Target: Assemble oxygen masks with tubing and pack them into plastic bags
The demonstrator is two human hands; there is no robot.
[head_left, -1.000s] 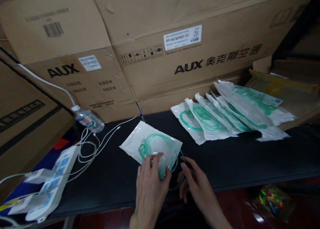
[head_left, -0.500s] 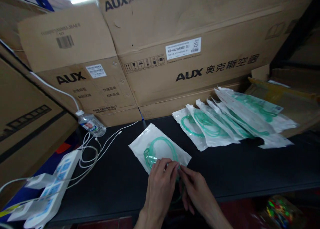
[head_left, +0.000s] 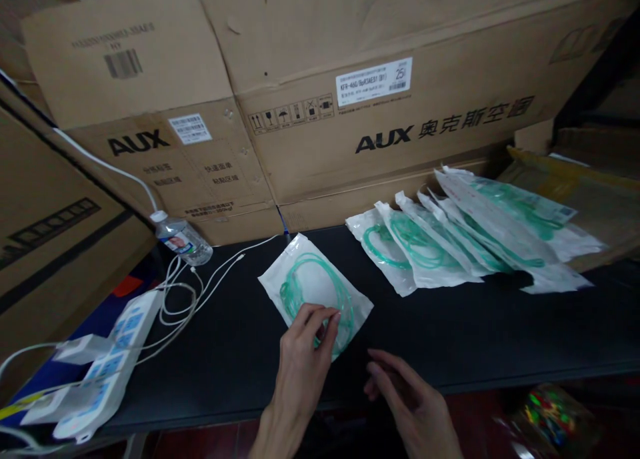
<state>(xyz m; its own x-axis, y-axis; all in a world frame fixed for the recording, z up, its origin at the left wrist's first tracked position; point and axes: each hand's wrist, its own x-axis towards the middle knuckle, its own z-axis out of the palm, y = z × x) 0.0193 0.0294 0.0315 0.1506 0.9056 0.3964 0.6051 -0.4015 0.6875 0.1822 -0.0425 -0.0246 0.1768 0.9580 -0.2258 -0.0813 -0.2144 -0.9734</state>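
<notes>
A clear-fronted white pouch (head_left: pixel 320 287) lies on the black table with a coil of green tubing (head_left: pixel 309 259) in it. Over its near edge is my left hand (head_left: pixel 305 345), thumb and fingertips pinched together at the pouch; the exact part between the fingertips is hard to see. My right hand (head_left: pixel 415 399) is off to the right, apart from the pouch, with its fingers loosely curled, a little apart and holding nothing visible. Several similar pouches (head_left: pixel 425 252) of green tubing lean in an overlapping row at the back right.
Large cardboard boxes (head_left: pixel 310 159) stand along the back. On the left are a power strip (head_left: pixel 117 365), loose white cables (head_left: pixel 193 305) and a tilted plastic bottle (head_left: pixel 185 239). An open carton (head_left: pixel 595 199) is behind the pouch row. The table's front edge (head_left: pixel 500 387) runs below.
My right hand has come away from the pouch and moved down and right. The tubing that hung below the pouch's near edge no longer shows there. My left hand stays at the pouch.
</notes>
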